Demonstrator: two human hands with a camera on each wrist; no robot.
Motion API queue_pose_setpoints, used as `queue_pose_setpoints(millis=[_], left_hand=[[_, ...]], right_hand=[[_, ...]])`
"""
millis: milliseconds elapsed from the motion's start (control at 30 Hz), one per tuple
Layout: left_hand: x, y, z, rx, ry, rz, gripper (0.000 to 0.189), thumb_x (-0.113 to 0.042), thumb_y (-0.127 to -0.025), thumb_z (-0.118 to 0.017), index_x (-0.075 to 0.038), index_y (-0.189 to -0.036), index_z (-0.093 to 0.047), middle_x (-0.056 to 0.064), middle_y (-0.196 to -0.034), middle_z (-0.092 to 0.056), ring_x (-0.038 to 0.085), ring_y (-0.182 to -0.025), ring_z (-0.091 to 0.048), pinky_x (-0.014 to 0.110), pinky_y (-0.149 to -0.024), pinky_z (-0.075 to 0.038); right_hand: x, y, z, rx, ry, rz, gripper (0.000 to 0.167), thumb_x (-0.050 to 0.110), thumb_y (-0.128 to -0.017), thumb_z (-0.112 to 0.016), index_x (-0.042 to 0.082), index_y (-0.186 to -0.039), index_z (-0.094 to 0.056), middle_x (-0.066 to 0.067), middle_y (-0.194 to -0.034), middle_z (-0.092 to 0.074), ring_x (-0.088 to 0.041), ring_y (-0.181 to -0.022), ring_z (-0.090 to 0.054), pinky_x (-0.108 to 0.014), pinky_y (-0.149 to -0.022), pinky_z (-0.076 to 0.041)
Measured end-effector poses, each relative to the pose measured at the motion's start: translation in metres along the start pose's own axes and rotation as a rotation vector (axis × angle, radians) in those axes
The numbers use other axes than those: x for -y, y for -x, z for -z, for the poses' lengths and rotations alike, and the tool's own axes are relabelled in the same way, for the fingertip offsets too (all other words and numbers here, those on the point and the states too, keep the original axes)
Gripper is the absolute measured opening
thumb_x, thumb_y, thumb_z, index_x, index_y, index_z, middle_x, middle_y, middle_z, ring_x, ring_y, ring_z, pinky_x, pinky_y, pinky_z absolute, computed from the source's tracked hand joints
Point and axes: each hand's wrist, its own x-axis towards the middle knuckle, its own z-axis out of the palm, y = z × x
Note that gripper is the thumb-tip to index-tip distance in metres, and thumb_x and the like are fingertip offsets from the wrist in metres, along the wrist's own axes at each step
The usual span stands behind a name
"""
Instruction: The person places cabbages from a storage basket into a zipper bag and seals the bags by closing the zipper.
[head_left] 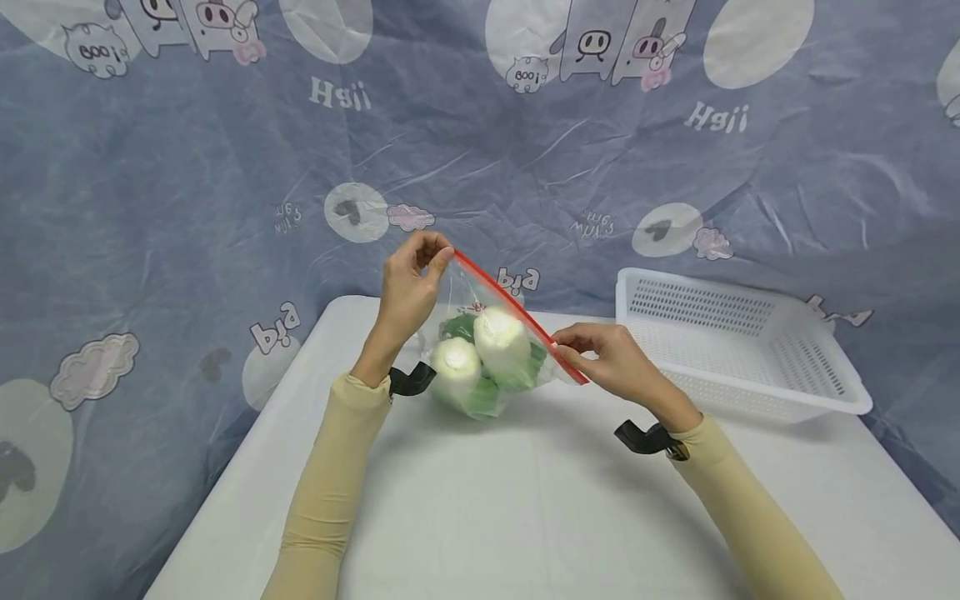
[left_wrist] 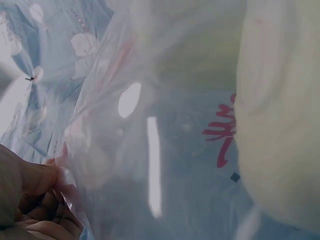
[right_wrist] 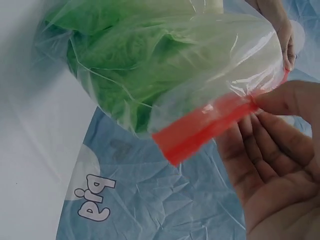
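Observation:
A clear zip bag with a red zip strip is held up over the table, its top edge slanting down to the right. Inside show pale, thick-stemmed cabbages with green leaves, cut ends facing up. My left hand pinches the upper left end of the strip between thumb and fingers. Lower down, near the other end, my right hand pinches the strip. In the right wrist view, a short red end sticks out past the right thumb. Red print marks the plastic in the left wrist view.
A white perforated plastic basket stands on the white table at the back right. Behind the table hangs a blue-grey patterned cloth. Black wrist mounts jut inward from both sleeves.

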Motion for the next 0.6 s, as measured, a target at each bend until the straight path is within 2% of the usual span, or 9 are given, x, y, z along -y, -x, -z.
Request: queue_pose_setpoints(millis=[100,233,333,500,600], left_hand=[[-0.002,0.000,-0.001,-0.004,0.008,0.000,0.013,0.000,-0.092,-0.061,0.012,-0.096,-0.058,0.025,-0.086,-0.059,0.029,-0.075,-0.054,0.025,-0.071,-0.043],[-0.003,0.001,-0.004,-0.003,0.017,0.000,0.013,0.000,-0.092,-0.061,0.013,-0.095,-0.058,0.025,-0.086,-0.059,0.027,-0.075,-0.052,0.025,-0.071,-0.042],[-0.003,0.002,-0.005,0.000,0.011,0.000,0.013,0.000,-0.092,-0.061,0.012,-0.096,-0.058,0.024,-0.086,-0.059,0.027,-0.075,-0.052,0.025,-0.071,-0.043],[-0.001,0.001,-0.004,-0.025,-0.005,-0.007,0.012,0.000,-0.092,-0.061,0.012,-0.095,-0.058,0.023,-0.085,-0.059,0.025,-0.075,-0.052,0.023,-0.071,-0.043],[0.000,0.000,-0.003,-0.036,-0.018,-0.012,0.013,0.001,-0.092,-0.060,0.013,-0.095,-0.058,0.024,-0.084,-0.058,0.025,-0.075,-0.053,0.023,-0.071,-0.043]], right_hand=[[-0.001,-0.002,-0.004,-0.050,0.024,0.023,0.008,0.008,-0.087,-0.069,0.015,-0.091,-0.071,0.008,-0.079,-0.066,-0.005,-0.069,-0.061,-0.019,-0.067,-0.050],[-0.008,-0.003,-0.007,-0.129,0.109,0.128,0.013,0.000,-0.081,-0.066,0.011,-0.088,-0.069,0.009,-0.072,-0.060,-0.004,-0.064,-0.055,-0.015,-0.061,-0.045],[-0.011,-0.003,-0.007,-0.176,0.171,0.194,0.012,0.001,-0.081,-0.066,0.010,-0.088,-0.069,0.008,-0.071,-0.061,-0.004,-0.064,-0.055,-0.012,-0.058,-0.042],[-0.014,-0.002,-0.005,-0.190,0.166,0.253,0.012,0.004,-0.082,-0.074,0.011,-0.092,-0.072,0.006,-0.080,-0.068,-0.005,-0.070,-0.063,-0.013,-0.060,-0.045],[-0.013,-0.001,-0.005,-0.177,0.158,0.288,0.014,0.004,-0.081,-0.075,0.012,-0.093,-0.072,0.008,-0.083,-0.068,-0.004,-0.072,-0.062,-0.014,-0.059,-0.045]])
